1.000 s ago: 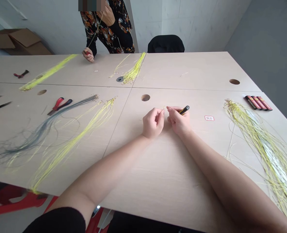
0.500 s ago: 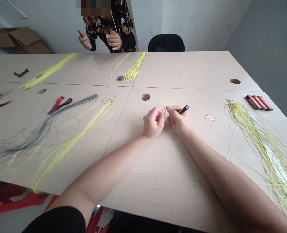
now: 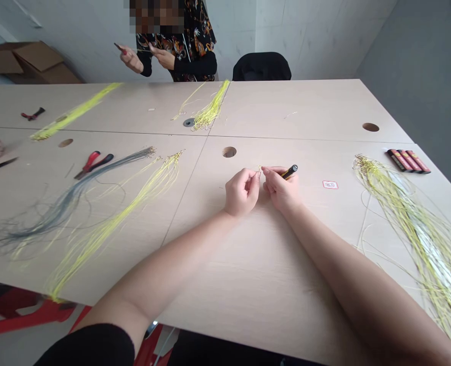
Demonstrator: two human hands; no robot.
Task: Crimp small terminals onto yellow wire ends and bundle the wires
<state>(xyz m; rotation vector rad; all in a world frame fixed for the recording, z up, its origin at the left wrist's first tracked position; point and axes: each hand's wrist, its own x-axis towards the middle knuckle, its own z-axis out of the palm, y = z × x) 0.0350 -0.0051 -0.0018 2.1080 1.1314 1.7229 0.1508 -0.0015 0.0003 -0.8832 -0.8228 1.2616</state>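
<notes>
My left hand [image 3: 242, 192] is closed in a pinch above the table, its thumb and forefinger on a tiny yellowish piece [image 3: 259, 169], too small to make out. Close beside it, my right hand [image 3: 282, 189] is closed around a black, pen-shaped tool [image 3: 290, 172] with a yellow mark. Its fingertips meet the same tiny piece. On the left lie a bundle of yellow lines [image 3: 133, 201] with small gold ends and a bundle of dark grey lines [image 3: 72, 195]. Another yellow bundle [image 3: 404, 213] spreads out at the right.
Red-and-black pliers [image 3: 91, 163] lie left. Several dark red sticks [image 3: 408, 161] and a small label [image 3: 330, 184] are right. A round hole [image 3: 229, 152] opens ahead of my hands. Across the table, a person [image 3: 175, 51] holds a tool and a thin line.
My hands have barely moved. Across the table, the other person's hands have shifted, with a line now stretched between them.
</notes>
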